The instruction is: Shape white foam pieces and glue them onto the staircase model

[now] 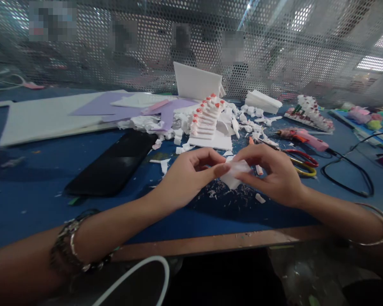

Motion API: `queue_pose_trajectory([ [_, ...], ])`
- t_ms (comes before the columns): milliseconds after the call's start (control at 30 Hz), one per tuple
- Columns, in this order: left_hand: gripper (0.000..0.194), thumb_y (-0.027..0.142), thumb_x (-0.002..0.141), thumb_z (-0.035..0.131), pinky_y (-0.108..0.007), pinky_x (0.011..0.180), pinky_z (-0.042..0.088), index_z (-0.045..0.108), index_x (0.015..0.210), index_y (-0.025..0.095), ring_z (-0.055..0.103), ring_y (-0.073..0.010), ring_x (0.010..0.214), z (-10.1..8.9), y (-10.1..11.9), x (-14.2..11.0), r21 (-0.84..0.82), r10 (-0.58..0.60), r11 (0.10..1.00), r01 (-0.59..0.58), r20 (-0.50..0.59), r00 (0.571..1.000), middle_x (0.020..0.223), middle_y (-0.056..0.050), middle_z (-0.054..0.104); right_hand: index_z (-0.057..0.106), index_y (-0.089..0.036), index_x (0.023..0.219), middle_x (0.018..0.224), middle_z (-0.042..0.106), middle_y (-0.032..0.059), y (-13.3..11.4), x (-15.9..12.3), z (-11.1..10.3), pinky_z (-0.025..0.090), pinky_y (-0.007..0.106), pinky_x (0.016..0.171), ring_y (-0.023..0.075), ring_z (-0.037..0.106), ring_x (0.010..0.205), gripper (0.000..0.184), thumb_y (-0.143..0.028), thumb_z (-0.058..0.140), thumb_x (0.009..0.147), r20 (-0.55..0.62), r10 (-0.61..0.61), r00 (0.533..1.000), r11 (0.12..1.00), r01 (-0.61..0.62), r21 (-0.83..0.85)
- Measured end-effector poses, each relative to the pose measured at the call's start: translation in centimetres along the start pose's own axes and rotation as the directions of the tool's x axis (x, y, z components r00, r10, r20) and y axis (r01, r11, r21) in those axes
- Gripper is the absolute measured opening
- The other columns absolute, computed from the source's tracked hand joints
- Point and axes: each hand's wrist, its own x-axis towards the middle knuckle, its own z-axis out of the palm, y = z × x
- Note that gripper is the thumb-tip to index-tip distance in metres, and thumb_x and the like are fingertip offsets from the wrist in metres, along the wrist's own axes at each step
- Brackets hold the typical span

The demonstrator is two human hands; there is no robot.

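Observation:
Between my two hands is a small piece of thin white paper, held just above the blue table near its front edge. My left hand pinches its left side between thumb and fingers. On the other side, my right hand grips it the same way. Just behind them stands a white model staircase with small red tops along its steps. White paper scraps lie around the model. Scissors with red and yellow handles rest beside my right hand, partly hidden by it.
A black phone lies to the left, with purple sheets and white sheets behind it. At right are a pink glue gun, its black cord and a flowered white model. A perforated metal screen closes the back.

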Motion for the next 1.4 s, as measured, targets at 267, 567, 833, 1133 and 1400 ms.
queue_pose_trajectory([
  [267,0.013,0.030,0.072,0.063,-0.014,0.056,0.042,0.062,0.072,0.017,0.054,-0.0071,0.060,-0.1,-0.2,0.1,-0.049,-0.024,0.998,0.026,0.043,0.999,0.066,0.003,0.062,0.060,-0.016,0.093,0.082,0.063,0.0015,-0.1,0.4,-0.8,0.046,0.021,0.074,0.0074,0.057,0.074,0.014,-0.014,0.055,0.079,0.058,-0.179,0.982,0.969,0.186,-0.163],
  [567,0.017,0.033,0.070,0.064,-0.015,0.057,0.042,0.065,0.074,0.016,0.055,-0.0082,0.061,0.0,0.0,0.0,-0.022,-0.039,0.999,0.040,0.049,0.998,0.067,0.003,0.064,0.058,-0.018,0.097,0.089,0.062,0.0035,0.3,-0.4,-1.2,0.047,0.022,0.076,0.0084,0.058,0.081,0.018,-0.012,0.053,0.080,0.080,-0.301,0.950,0.904,0.311,-0.293],
  [833,0.019,0.033,0.071,0.062,-0.017,0.056,0.040,0.066,0.075,0.015,0.053,-0.0088,0.059,0.1,-0.2,0.2,0.069,-0.024,0.997,0.019,0.066,0.998,0.068,0.001,0.064,0.056,-0.016,0.079,0.081,0.061,0.0020,0.0,0.2,-0.9,0.046,0.021,0.074,0.0081,0.057,0.077,0.001,-0.016,0.055,0.080,0.013,-0.218,0.976,0.950,0.215,-0.225],
  [1133,0.014,0.030,0.072,0.062,-0.018,0.063,0.042,0.066,0.076,0.017,0.057,-0.0112,0.068,0.2,-0.3,-0.2,0.203,0.171,0.965,-0.167,-0.001,0.985,0.072,0.001,0.066,0.055,-0.015,0.074,0.074,0.063,0.0009,-0.3,-0.1,-0.2,0.046,0.017,0.056,0.0066,0.059,0.066,0.006,-0.019,0.058,0.077,0.012,0.102,0.995,0.993,-0.102,0.054],
  [1400,0.010,0.024,0.075,0.060,-0.019,0.069,0.043,0.067,0.076,0.016,0.059,-0.0122,0.074,0.1,0.1,-0.4,0.328,0.320,0.894,-0.304,0.006,0.947,0.077,-0.001,0.065,0.055,-0.015,0.071,0.071,0.063,0.0004,-0.3,-0.3,0.1,0.043,0.019,0.054,0.0061,0.057,0.061,0.007,-0.019,0.059,0.075,-0.038,0.113,0.993,0.993,-0.112,0.038],
])
